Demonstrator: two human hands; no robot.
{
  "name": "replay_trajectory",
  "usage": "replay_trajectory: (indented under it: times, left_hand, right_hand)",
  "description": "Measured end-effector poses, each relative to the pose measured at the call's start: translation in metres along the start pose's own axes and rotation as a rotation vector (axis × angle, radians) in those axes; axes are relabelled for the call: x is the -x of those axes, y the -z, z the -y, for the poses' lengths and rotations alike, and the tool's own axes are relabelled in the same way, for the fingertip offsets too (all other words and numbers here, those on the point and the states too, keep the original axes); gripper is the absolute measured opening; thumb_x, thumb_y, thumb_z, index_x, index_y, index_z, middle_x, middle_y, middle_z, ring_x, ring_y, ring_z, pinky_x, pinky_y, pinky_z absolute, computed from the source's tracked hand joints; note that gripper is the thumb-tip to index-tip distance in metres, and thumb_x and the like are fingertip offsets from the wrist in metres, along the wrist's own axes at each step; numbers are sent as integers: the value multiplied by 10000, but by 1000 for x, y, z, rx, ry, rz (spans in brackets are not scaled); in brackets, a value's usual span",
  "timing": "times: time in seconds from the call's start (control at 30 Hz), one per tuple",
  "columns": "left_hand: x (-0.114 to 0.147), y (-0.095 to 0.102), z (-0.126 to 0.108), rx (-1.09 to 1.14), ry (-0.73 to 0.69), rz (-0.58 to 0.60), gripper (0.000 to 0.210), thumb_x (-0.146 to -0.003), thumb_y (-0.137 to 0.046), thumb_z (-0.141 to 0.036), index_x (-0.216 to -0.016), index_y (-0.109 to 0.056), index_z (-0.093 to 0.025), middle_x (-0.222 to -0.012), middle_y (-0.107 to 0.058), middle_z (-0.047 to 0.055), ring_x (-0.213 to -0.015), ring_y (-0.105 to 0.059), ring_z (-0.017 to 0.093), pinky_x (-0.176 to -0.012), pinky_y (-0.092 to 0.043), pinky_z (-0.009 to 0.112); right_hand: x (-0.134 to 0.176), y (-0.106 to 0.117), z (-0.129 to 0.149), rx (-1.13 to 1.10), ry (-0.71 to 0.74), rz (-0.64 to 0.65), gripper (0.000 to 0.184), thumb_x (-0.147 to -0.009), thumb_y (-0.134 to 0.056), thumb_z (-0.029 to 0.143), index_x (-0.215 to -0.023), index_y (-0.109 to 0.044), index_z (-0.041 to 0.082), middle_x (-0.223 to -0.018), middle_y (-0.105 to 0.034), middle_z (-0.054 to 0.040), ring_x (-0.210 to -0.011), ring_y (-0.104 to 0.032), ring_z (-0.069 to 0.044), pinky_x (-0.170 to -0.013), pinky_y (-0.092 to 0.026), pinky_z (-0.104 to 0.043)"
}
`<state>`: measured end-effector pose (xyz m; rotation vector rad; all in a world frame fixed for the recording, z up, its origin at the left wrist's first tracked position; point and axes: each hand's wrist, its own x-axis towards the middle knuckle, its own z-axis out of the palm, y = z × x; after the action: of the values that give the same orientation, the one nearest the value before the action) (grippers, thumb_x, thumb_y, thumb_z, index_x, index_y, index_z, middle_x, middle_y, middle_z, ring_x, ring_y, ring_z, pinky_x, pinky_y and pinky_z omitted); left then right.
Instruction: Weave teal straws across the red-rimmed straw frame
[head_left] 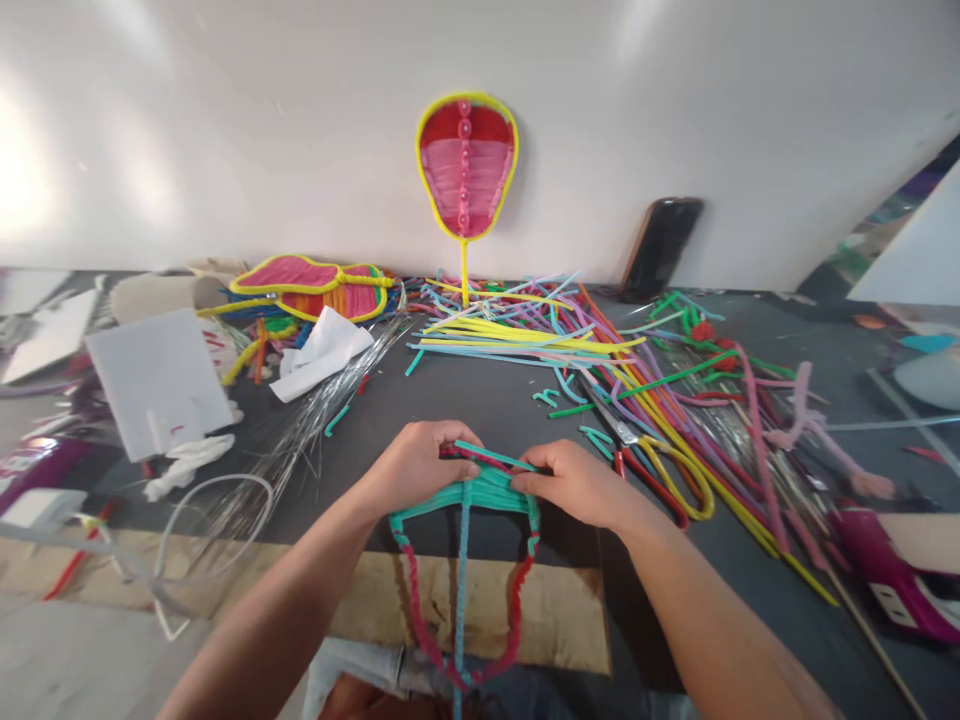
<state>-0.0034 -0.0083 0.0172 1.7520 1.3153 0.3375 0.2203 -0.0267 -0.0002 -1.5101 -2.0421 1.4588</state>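
Note:
Between my hands is a leaf-shaped pipe cleaner frame [516, 605], pink-red along its lower loop, with a braided blue stem [463, 570] down its middle. Rows of teal pipe cleaner [491, 492] fill its upper part. My left hand [420, 462] pinches the top left of the frame, thumb on the teal rows. At the top right, the fingers of my right hand [574, 480] close on the end of a teal pipe cleaner [495, 456] lying across the top edge.
Against the white wall leans a finished pink leaf shape with yellow rim [466, 165]. Loose pipe cleaners [525, 335], scissors [637, 440] and a phone [660, 248] lie beyond my hands. Wires [300, 430] and white paper [161, 380] are left; a purple tool [892, 575] is right.

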Motion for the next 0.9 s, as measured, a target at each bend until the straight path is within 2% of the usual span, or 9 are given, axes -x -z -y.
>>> replay_trajectory:
  times: [0.23,0.5,0.67,0.77,0.9]
  left_hand:
    - [-2,4,-2,-50,7,43,213,-680,-634,-309,-867,-674,-215,-723,-655,-43,-699,-585,148,-613,-410,217]
    - [-2,-2,0,6,-4,-1,226,-670,-604,-281,-872,-683,-217,-810,-686,-26,-766,-619,166,-677,-453,229]
    - [-3,5,5,60,-6,11,438,-665,-662,-372,-1069,-607,-211,-872,-683,-1,-817,-627,197,-695,-480,259]
    - [-3,9,6,67,-41,31,498,-629,-704,-397,-1074,-597,-199,-967,-668,18,-897,-613,211,-741,-477,264]
    - [-3,6,4,7,-29,86,417,-657,-674,-339,-1045,-610,-201,-807,-658,-20,-748,-612,169,-663,-465,244]
  right_hand:
    - [1,-1,1,19,-22,3,243,-799,-530,385,-684,-588,179,-551,-391,67,-548,-363,-93,-506,-243,-216]
    - [1,-3,6,56,-22,2,166,-759,-575,323,-677,-611,183,-557,-459,50,-558,-418,-102,-509,-252,-221]
    - [3,5,0,-27,-11,-96,247,-788,-546,386,-651,-563,182,-540,-386,62,-535,-361,-99,-497,-255,-218]
    - [5,10,-2,-46,1,-105,278,-802,-537,409,-647,-562,179,-543,-382,62,-531,-341,-98,-493,-255,-221]
    - [5,10,-2,-141,56,-124,347,-855,-468,458,-722,-620,176,-606,-504,36,-570,-416,-113,-528,-307,-227]
